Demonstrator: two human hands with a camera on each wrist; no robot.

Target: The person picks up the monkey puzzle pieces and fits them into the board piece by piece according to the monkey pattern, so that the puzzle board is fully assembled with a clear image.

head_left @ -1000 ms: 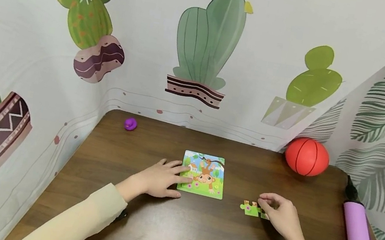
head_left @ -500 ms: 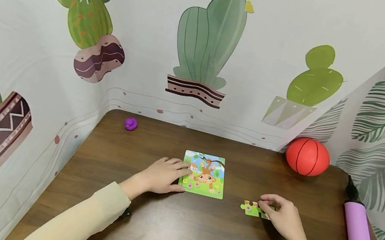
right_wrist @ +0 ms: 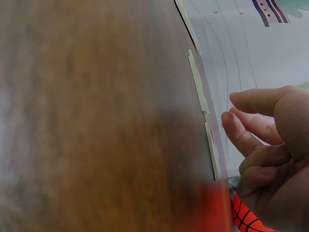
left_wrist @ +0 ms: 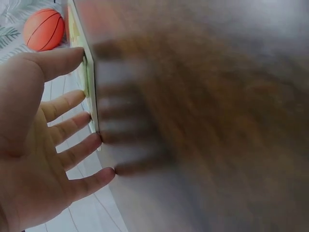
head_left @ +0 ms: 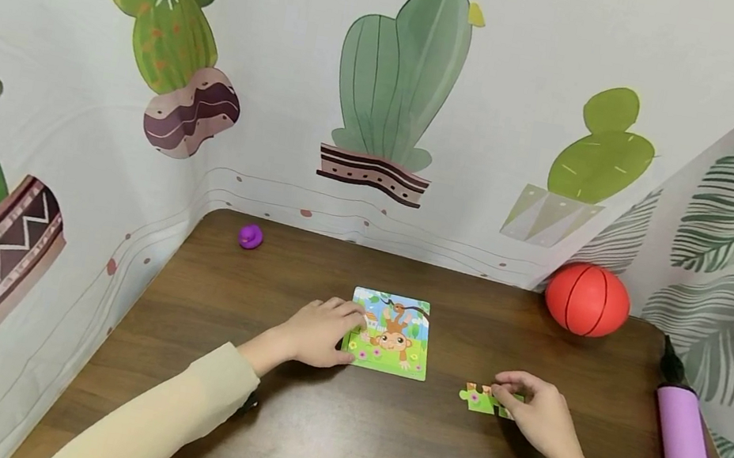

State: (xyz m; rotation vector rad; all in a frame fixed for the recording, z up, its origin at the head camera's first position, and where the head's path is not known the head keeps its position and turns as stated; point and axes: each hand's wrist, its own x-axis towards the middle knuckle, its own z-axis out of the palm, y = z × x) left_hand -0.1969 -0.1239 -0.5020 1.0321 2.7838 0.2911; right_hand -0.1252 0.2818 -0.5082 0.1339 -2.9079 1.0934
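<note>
In the head view a square monkey jigsaw puzzle (head_left: 392, 341) lies in its board at mid-table. My left hand (head_left: 322, 332) is at its left side, thumb near the lower left corner. The left wrist view shows the left hand's fingers (left_wrist: 72, 125) spread and nearly straight, several tips touching or close to the board's edge (left_wrist: 91, 92). Right of the board lie loose joined-looking puzzle pieces (head_left: 478, 399), green with a pink flower. Over them hovers my right hand (head_left: 539, 416), partly hiding them. Its thumb and index finger are apart in the right wrist view, holding nothing visible.
A red ball (head_left: 588, 300) with black lines sits at the back right. A lilac hand pump (head_left: 684, 443) with a black nozzle lies along the right edge. A small purple rubber duck (head_left: 250, 236) is at the back left. A cactus-print cloth wall (head_left: 268, 125) borders the brown table (head_left: 339, 449).
My left hand's fingers have drawn back from the picture toward the board's left edge and bent a little more. The right hand, the board and the loose pieces stay where they were.
</note>
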